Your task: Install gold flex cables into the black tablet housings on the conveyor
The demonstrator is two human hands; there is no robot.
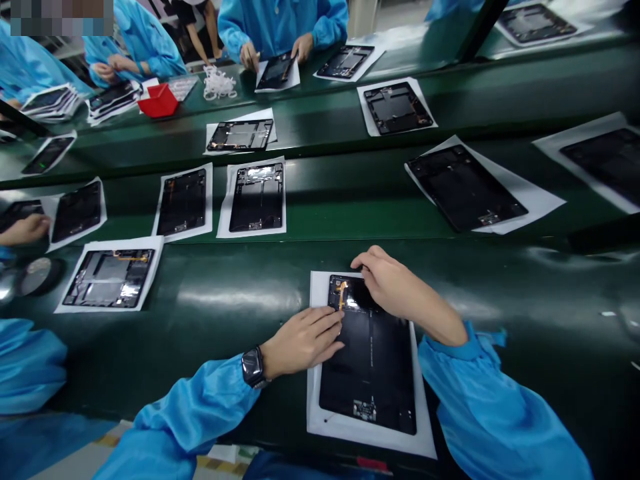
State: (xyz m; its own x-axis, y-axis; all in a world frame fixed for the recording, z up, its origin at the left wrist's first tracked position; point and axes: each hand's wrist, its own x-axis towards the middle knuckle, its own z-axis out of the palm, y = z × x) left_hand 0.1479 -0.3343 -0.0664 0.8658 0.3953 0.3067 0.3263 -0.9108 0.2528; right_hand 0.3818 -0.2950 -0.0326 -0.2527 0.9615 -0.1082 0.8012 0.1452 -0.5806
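- The left hand [305, 339], a dark watch [253, 367] on its wrist, lies flat on the left edge of a black tablet shell [373, 360], fingertips beside an orange flex strip [342, 292].
- The right hand [395, 285] presses down on the shell's upper end, just right of that strip.
- The shell lies on a white sheet [320, 417] on the green belt [220, 313].
- More shells on white sheets lie along the belt beyond, one [111, 277] near to the left.
- Across the belt, a co-worker in a blue sleeve handles another shell [276, 71]; a red tray [158, 101] sits nearby.
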